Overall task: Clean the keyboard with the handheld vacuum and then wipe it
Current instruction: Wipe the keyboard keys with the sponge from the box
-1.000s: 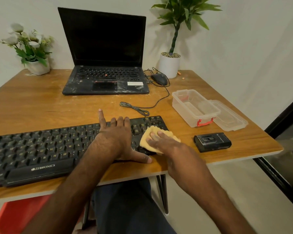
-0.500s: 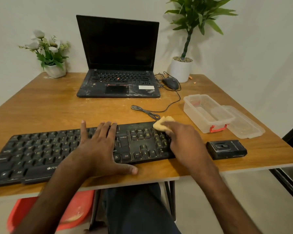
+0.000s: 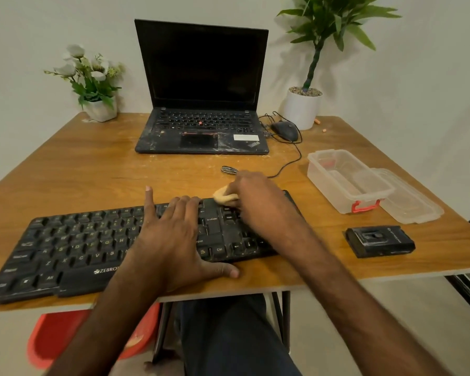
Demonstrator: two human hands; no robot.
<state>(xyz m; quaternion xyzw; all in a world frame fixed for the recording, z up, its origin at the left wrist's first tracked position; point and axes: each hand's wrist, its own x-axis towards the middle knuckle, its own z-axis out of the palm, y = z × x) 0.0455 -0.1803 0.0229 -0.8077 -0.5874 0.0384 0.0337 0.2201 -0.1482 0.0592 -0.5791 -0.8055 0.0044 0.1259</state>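
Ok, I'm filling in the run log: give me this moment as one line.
stage: wiping | left hand: flat on keyboard | right hand: holds cloth at keyboard's far edge

We have a single wide-angle view from the person's head, facing forward and down over the counter (image 3: 92, 169). The keyboard (image 3: 79, 245) lies close beneath us; the laptop (image 3: 201, 126) sits farther back.

I saw the black, dusty keyboard (image 3: 79, 248) lying flat, a yellow cloth (image 3: 223, 197) bunched on its far edge, and the black vacuum (image 3: 380, 241) flat to its right.
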